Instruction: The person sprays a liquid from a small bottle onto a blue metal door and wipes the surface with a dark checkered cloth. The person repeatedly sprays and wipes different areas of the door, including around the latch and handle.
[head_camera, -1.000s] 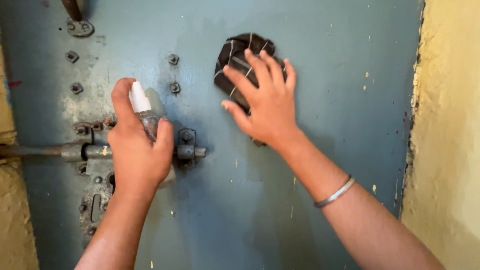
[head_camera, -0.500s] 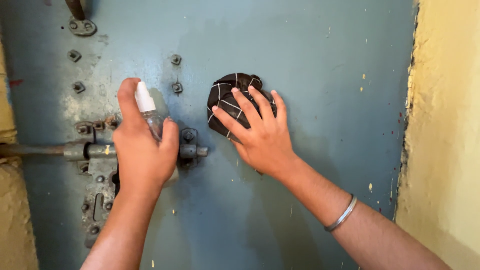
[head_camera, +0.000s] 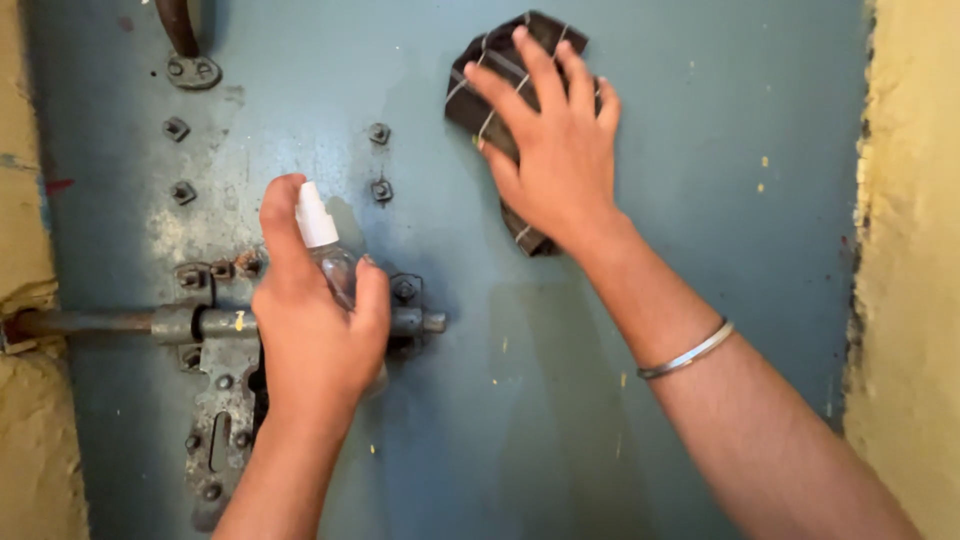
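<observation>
A small clear spray bottle (head_camera: 335, 275) with a white nozzle is held in the left hand (head_camera: 315, 340), in the lower left part of the frame. The fingers are closed around the body of the bottle, and the forefinger is laid on top of the white head, so that it can be pressed down. The nozzle is turned toward the blue-grey metal door (head_camera: 680, 250), which fills nearly the whole picture.

A dark folded cloth (head_camera: 510, 80) with thin light stripes is pressed flat against the door by the right hand (head_camera: 555, 160), in the upper middle of the frame. The fingers are spread wide and almost straight; nothing is gripped, the cloth is only kept in place between the palm and the door, probably so that a broad area is covered. A thin metal bangle (head_camera: 690, 350) is worn on the right forearm.

Behind the left hand a rusty sliding bolt (head_camera: 110, 322) is seen, which runs from the left edge toward the centre, with its plate and nuts below it. Part of a curved handle (head_camera: 180, 30) is visible at the upper left. The paint around the bolt is worn off. A rough yellow wall (head_camera: 910, 280) is seen along the right edge.
</observation>
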